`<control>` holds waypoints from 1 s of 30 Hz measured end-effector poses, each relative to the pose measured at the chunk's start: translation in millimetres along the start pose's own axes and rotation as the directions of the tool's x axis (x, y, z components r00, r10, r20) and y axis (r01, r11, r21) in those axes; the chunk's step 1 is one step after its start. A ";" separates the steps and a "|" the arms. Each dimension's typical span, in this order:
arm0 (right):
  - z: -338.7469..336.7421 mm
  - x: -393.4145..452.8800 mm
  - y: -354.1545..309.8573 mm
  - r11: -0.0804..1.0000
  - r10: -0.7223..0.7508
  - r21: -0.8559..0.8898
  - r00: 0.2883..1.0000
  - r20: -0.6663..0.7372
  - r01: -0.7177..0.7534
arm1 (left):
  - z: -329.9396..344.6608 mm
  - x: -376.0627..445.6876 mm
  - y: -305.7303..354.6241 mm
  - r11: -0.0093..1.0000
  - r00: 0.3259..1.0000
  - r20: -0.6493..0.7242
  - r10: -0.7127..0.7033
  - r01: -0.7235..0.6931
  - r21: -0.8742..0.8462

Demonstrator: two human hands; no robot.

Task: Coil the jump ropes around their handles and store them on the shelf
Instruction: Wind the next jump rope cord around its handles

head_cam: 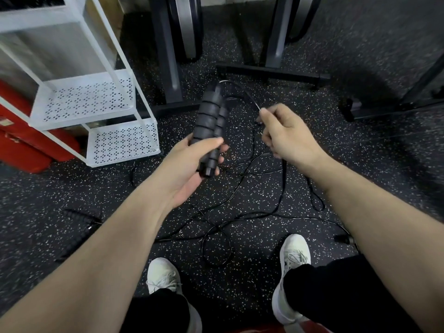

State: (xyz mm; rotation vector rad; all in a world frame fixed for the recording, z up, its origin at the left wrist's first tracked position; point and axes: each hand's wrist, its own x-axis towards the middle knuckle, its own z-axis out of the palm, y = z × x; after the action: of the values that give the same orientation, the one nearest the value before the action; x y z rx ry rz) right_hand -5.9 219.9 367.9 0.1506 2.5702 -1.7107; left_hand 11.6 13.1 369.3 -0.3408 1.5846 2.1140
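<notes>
My left hand [192, 169] grips two black ribbed jump rope handles [209, 121] held side by side, tips pointing up and away. A thin black cord [242, 88] arcs from the handle tops over to my right hand [286, 133], which pinches it between thumb and fingers. From that hand the cord drops to the floor and joins a loose tangle of rope [240, 212] between my feet. Another black ribbed handle [79, 227] lies on the floor at the lower left. The white shelf unit [96, 99] with perforated tiers stands to the left.
Dark frames of exercise machines [271, 73] stand behind the rope on the speckled rubber floor. Red objects [26, 140] sit behind the shelf at far left. My white shoes [294, 253] are near the bottom of the view.
</notes>
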 end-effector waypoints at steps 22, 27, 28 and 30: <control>39.5 -23.4 -4.8 0.989 0.003 0.119 0.830 0.558 -0.083 | 8.8 8.5 -10.5 0.965 0.994 -0.108 -0.033 0.004 -0.261; 48.4 -27.0 -8.8 0.996 0.026 0.055 0.830 0.556 -0.069 | 6.8 11.0 -15.2 0.953 0.973 -0.216 -0.083 0.014 -0.303; 48.0 -26.9 -10.1 0.998 0.023 0.029 0.826 0.563 -0.048 | 5.8 11.4 -16.5 0.958 0.970 -0.229 -0.082 0.013 -0.286; 46.2 -26.9 -11.5 1.000 0.002 -0.009 0.831 0.556 0.003 | 2.4 11.7 -15.2 0.961 0.961 -0.260 -0.097 0.022 -0.277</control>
State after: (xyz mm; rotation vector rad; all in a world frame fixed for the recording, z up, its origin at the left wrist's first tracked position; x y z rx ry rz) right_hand 19.0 171.4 363.2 -0.3085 2.1353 -1.4580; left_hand 9.5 21.2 352.0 -0.7925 1.4003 2.3181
